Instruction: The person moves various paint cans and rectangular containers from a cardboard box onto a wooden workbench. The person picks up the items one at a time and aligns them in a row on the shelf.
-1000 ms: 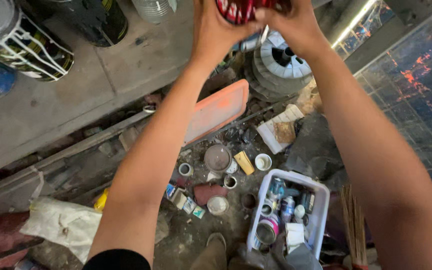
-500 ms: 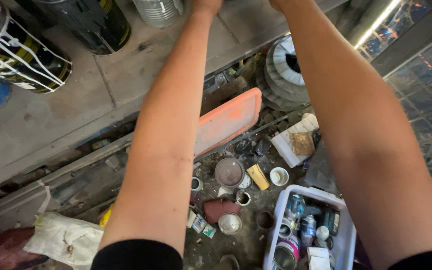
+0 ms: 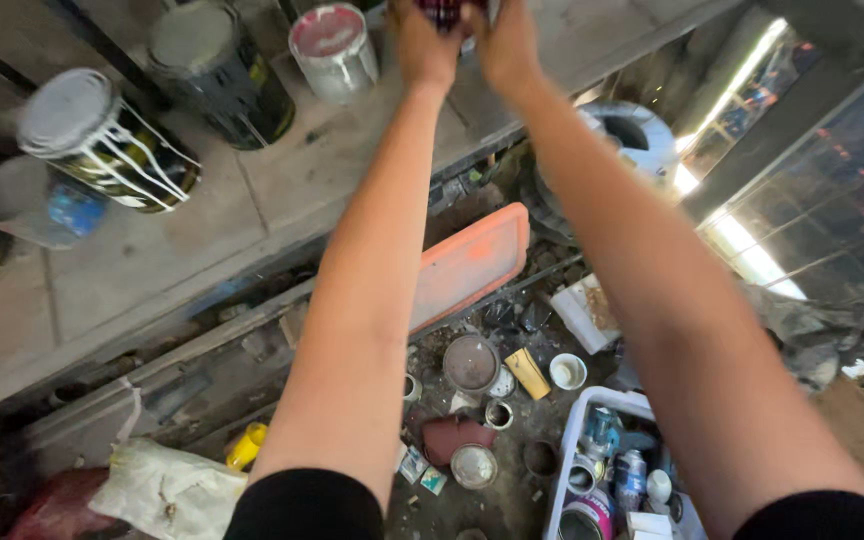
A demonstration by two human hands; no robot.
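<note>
Both my arms reach up and forward over a grey concrete shelf. My left hand and my right hand meet at the top edge of the view, clasped together around a small dark red object that is mostly cut off by the frame. Just left of my hands stands a grey tin with a red-smeared lid. A dark tin and a paint-streaked can with a white lid stand further left on the shelf.
A clear plastic tub sits at the shelf's left end. Below lie an orange lid, scattered small tins and lids, a white crate with several cans, a white sack, and a yellow bottle.
The view has tilted, so my hands went out of sight at the top and are back at the top edge, now over the shelf. More tins on the shelf show.
</note>
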